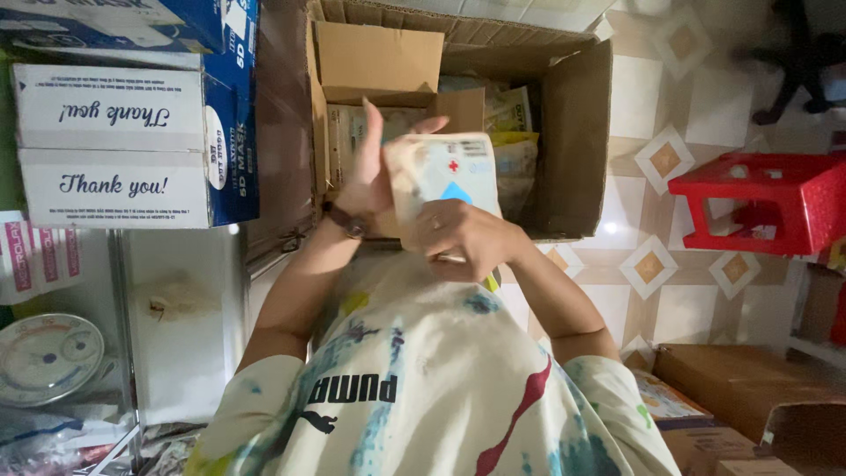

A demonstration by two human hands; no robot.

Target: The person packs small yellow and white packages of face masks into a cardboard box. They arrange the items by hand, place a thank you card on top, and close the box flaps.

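Observation:
I hold a stack of flat cream packets (445, 172), marked with a red cross and a blue shape, over an open cardboard box (577, 132). My left hand (368, 172), a watch on its wrist, presses flat against the stack's left side with its fingers stretched upward. My right hand (463, 238), a ring on one finger, grips the stack from below. More packets of the same kind (511, 132) lie inside the box behind the stack. My patterned shirt (423, 388) fills the lower middle of the view.
Blue and white cartons (132, 132) are stacked at the left. A red plastic stool (758, 198) stands on the tiled floor at the right. Brown cardboard boxes (740, 388) sit at the lower right. A round white dial-faced thing (48, 357) lies at the lower left.

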